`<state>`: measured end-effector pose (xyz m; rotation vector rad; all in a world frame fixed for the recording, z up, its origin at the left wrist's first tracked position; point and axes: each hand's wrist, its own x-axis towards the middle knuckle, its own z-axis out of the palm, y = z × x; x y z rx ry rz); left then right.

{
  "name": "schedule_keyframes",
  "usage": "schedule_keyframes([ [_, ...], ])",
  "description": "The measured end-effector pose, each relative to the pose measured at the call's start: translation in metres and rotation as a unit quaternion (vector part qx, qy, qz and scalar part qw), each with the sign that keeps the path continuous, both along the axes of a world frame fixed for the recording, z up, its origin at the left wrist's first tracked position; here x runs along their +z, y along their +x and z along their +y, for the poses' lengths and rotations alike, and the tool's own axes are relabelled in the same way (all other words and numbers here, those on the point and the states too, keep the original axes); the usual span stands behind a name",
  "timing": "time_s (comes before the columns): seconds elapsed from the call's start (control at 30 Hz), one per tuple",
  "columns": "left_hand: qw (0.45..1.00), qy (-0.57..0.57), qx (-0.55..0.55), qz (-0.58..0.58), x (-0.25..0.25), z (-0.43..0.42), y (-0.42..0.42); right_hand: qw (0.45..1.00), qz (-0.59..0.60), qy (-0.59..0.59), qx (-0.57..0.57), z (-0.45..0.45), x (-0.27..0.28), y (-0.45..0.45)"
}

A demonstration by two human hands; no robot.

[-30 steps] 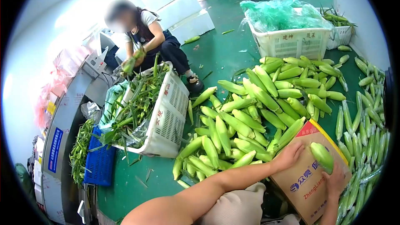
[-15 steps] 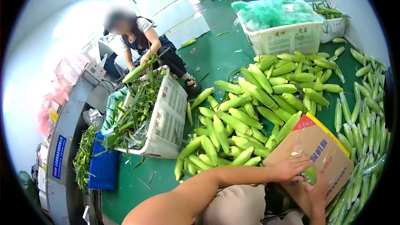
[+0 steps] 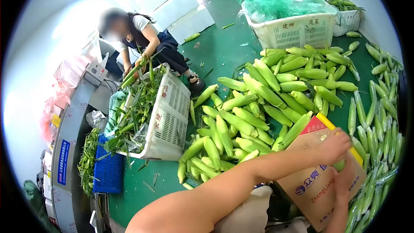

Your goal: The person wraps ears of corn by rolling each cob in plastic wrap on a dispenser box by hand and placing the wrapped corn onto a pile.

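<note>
A cardboard cling film box point(image 3: 317, 185) lies tilted before me, with a yellow strip along its far edge. Over that edge my left hand point(image 3: 337, 147) is closed, its knuckles turned up; a glint of clear film shows beside it, and its fingertips are hidden. Just below, my right hand point(image 3: 343, 179) grips an ear of corn point(image 3: 340, 165), mostly covered by the hands. Green-husked corn ears point(image 3: 254, 118) are heaped on the floor beyond the box. To the right lie many film-wrapped corn ears point(image 3: 379, 129).
Across from me a co-worker point(image 3: 144, 39) crouches, hands at a white crate point(image 3: 170, 112) full of husks. A blue basket point(image 3: 108, 170) stands beside it. Behind the heap is a white crate point(image 3: 289, 30) topped with green plastic point(image 3: 284, 4). A metal-sided machine point(image 3: 69, 146) runs along the left.
My left hand has gone from lying flat over the corn to a closed grip at the box's yellow edge. My right hand has moved slightly up and right with the corn.
</note>
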<state>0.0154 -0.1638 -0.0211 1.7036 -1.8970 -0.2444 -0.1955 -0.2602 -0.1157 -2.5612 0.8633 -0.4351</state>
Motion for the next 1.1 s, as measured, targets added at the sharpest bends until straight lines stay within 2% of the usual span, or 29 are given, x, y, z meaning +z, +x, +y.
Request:
schedule_keyframes([
  [0.03, 0.999, -0.035, -0.022, 0.01, -0.012, 0.014, -0.002, 0.999, -0.018, 0.018, 0.026, -0.004, 0.008, 0.004],
  [0.13, 0.966, -0.222, 0.088, -0.096, -0.048, 0.049, -0.033, 0.998, 0.005, 0.031, 0.057, 0.004, 0.033, 0.001],
  [0.17, 0.979, -0.165, 0.07, -0.101, -0.052, 0.06, -0.039, 0.997, 0.012, 0.033, 0.063, 0.009, 0.041, -0.003],
  [0.23, 0.981, 0.029, 0.012, -0.192, -0.037, 0.08, -0.032, 0.998, 0.014, 0.056, 0.036, 0.012, 0.043, -0.005],
  [0.27, 0.971, 0.048, -0.001, -0.235, -0.03, 0.08, -0.023, 0.988, 0.012, 0.155, 0.012, 0.029, 0.083, 0.009],
  [0.3, 0.971, 0.018, 0.003, -0.24, -0.029, 0.076, -0.02, 0.975, 0.065, 0.214, -0.006, 0.032, 0.095, 0.011],
  [0.33, 0.969, -0.012, 0.007, -0.245, -0.028, 0.071, -0.019, 0.976, 0.052, 0.209, 0.034, 0.028, 0.082, 0.0],
  [0.37, 0.967, -0.042, 0.012, -0.25, -0.025, 0.067, -0.019, 0.973, 0.028, 0.226, 0.037, 0.039, 0.092, -0.002],
  [0.4, 0.965, -0.094, 0.001, -0.247, -0.025, 0.062, -0.02, 0.959, 0.053, 0.277, 0.022, 0.041, 0.094, -0.01],
  [0.53, 0.976, 0.062, -0.041, -0.203, -0.014, 0.064, -0.036, 0.901, 0.153, 0.393, 0.1, 0.023, 0.109, -0.014],
  [0.63, 0.962, 0.216, -0.093, -0.136, 0.012, 0.048, -0.026, 0.908, 0.327, 0.233, 0.119, -0.008, 0.122, 0.007],
  [0.7, 0.943, 0.285, -0.13, -0.114, 0.026, 0.037, -0.019, 0.955, 0.256, 0.085, 0.121, -0.021, 0.123, 0.022],
  [0.77, 0.926, 0.333, -0.154, -0.084, 0.04, 0.03, -0.014, 0.974, 0.15, -0.078, 0.154, -0.02, 0.079, 0.027],
  [0.8, 0.92, 0.347, -0.168, -0.066, 0.047, 0.027, -0.014, 0.956, 0.235, -0.046, 0.169, -0.016, 0.067, 0.032],
  [0.83, 0.913, 0.361, -0.184, -0.045, 0.052, 0.024, -0.015, 0.958, 0.228, -0.052, 0.168, -0.012, 0.067, 0.032],
  [0.93, 0.904, 0.376, -0.203, -0.034, 0.025, 0.041, -0.024, 0.961, 0.211, -0.062, 0.17, 0.001, 0.063, 0.028],
  [1.0, 0.932, 0.302, -0.199, -0.035, 0.044, 0.064, -0.036, 0.96, 0.21, -0.062, 0.176, 0.008, 0.063, 0.022],
  [1.07, 0.951, 0.242, -0.185, -0.046, 0.048, 0.084, -0.039, 0.96, 0.195, -0.062, 0.189, 0.011, 0.057, 0.021],
  [1.1, 0.957, 0.231, -0.171, -0.047, 0.036, 0.09, -0.044, 0.961, 0.214, -0.02, 0.176, 0.016, 0.069, 0.024],
])
